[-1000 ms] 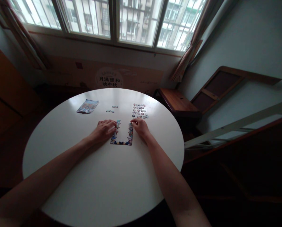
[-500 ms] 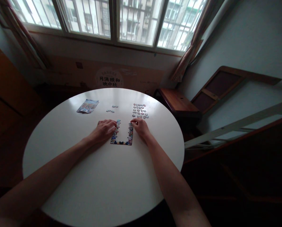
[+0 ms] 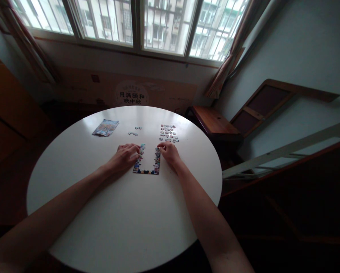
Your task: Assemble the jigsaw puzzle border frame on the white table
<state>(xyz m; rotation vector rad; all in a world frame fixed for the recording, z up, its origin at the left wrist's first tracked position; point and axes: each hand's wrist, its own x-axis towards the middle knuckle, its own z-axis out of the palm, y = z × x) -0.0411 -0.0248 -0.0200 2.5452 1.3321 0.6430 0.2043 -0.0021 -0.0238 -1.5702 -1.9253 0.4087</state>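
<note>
A U-shaped jigsaw puzzle border [image 3: 146, 172] lies on the white round table, its far side open. Along its left strip rests my left hand [image 3: 127, 153], fingers loosely bent and lying against the edge, holding nothing that shows. My right hand [image 3: 169, 151] is at the far end of the right strip, thumb and forefinger pinched on a puzzle piece there, mostly hidden by the fingertips. Beyond that hand, several loose puzzle pieces [image 3: 167, 132] lie in rows. Two short groups of joined pieces, a nearer one [image 3: 133, 133] and a farther one [image 3: 138, 128], lie past the border.
A colourful picture sheet or packet [image 3: 106, 127] lies at the table's far left. The round white table [image 3: 124, 220] has a wooden bench [image 3: 215, 120] behind its right side. Barred windows and curtains stand beyond, and a slanted rail [image 3: 286, 149] runs at the right.
</note>
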